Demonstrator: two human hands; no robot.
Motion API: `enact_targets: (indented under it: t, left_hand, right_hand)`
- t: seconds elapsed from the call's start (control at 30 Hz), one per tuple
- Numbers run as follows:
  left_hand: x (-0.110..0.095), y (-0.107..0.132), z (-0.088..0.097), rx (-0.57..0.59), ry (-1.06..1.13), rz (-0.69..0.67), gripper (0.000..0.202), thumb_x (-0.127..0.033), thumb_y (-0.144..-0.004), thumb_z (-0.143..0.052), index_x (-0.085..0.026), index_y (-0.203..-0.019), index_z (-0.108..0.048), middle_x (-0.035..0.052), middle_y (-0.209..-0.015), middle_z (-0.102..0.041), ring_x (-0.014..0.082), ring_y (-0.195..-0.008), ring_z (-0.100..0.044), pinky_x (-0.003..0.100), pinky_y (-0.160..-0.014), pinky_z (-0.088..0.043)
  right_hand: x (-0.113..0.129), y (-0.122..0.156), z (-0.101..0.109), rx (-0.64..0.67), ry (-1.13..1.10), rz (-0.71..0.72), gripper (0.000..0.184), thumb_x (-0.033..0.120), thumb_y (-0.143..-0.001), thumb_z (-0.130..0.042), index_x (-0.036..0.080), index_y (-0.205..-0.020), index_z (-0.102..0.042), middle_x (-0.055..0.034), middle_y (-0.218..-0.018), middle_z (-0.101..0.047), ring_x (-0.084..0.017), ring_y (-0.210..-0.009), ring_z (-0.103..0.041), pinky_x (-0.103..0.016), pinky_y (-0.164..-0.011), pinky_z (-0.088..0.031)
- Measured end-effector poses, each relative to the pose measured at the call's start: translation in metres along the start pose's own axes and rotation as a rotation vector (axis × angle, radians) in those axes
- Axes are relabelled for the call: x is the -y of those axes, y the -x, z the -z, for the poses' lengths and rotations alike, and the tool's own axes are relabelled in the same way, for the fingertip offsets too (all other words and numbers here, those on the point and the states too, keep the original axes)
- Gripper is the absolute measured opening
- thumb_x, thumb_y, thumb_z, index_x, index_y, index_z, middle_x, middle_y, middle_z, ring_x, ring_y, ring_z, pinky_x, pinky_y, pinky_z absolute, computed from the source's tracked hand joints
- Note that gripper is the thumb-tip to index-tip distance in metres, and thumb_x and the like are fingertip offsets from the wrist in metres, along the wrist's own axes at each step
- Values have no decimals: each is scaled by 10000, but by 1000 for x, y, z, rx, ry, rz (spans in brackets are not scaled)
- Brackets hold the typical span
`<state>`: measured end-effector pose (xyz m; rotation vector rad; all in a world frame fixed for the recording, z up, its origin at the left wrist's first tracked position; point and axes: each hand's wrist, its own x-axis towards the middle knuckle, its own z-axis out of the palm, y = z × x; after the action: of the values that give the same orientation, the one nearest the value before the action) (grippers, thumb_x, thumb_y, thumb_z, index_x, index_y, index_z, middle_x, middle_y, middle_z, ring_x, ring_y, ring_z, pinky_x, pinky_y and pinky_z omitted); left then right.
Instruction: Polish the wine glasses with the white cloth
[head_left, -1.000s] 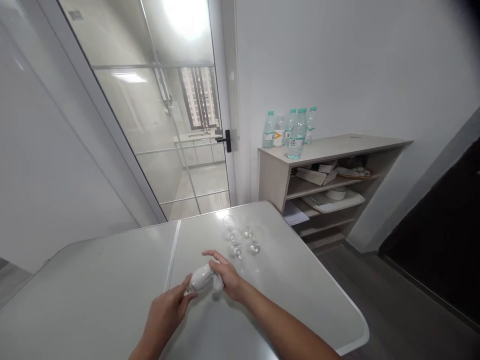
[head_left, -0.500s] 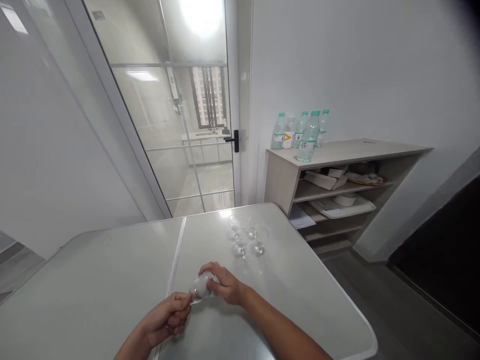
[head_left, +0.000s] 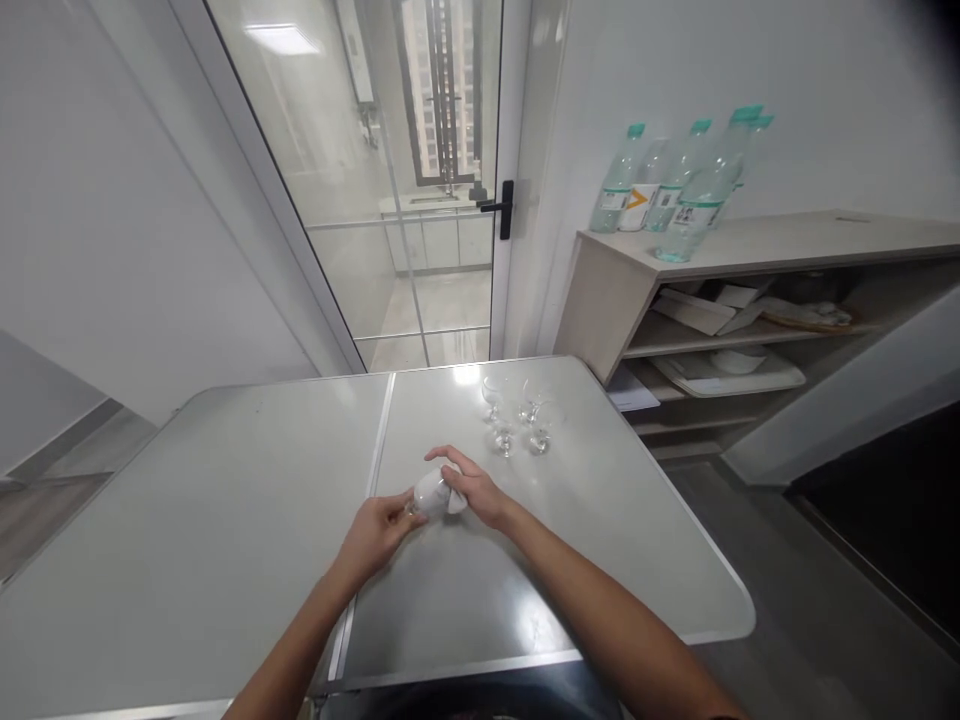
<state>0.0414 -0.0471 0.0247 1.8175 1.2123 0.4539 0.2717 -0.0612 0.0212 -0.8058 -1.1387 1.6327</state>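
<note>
Glass goblet | left hand, right hand both clamped on it; left drawn closer than before

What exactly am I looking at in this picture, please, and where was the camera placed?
There is no machine here. These are a person's two bare hands, filmed by a camera worn on the head that looks forward and down. The left hand holds a small clear glass, and the right hand presses a white cloth against it. Both are just above a pale grey table. Further along the table stand a few small clear stemmed glasses, which nobody is touching. Beyond the table are a light wooden shelf unit carrying clear plastic water bottles with green caps, and a frosted glass door.
</note>
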Motion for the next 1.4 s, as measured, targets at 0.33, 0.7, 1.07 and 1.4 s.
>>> enact_targets:
  t: [0.33, 0.7, 1.07, 1.4]
  left_hand:
    - [3, 10, 16, 242, 747, 236, 540, -598, -842, -738, -101, -1049, -707, -119, -556, -214, 45, -498, -119, 216, -501, -179]
    - [-1, 11, -2, 519, 956, 256, 536, -620, -769, -786, -121, -950, -716, -135, -489, -189, 18, -423, -57, 208, -442, -141]
    - [1, 14, 12, 534, 789, 360, 413, -466, -821, -806, -113, -989, -673, -125, -532, -263, 26, -459, -109, 193, -454, -140]
    - [-22, 8, 42, 552, 233, 347, 362, -455, -730, -814, -132, -807, -669, -61, -543, -445, 78, -459, -348, 238, -468, -277]
  right_hand:
    - [0, 0, 14, -512, 145, 319, 557, 649, -948, -576, 200, -1270, -642, -69, -989, -666, -210, -827, -585, -330, -771, -483]
    - [-6, 3, -10, 76, -544, -38, 599, 562, -959, -430, 157, -1345, -642, -146, -1270, -699, -306, -1079, -647, -414, -822, -548]
    - [-16, 3, 14, 341, -420, -121, 535, 268, -824, -774, 125, -1331, -682, -128, -1192, -751, -211, -1000, -704, -315, -915, -532]
    - [-4, 1, 8, 575, 522, 399, 406, 284, -1051, -521, 267, -1445, -620, -105, -1411, -665, -222, -1293, -622, -364, -1084, -449]
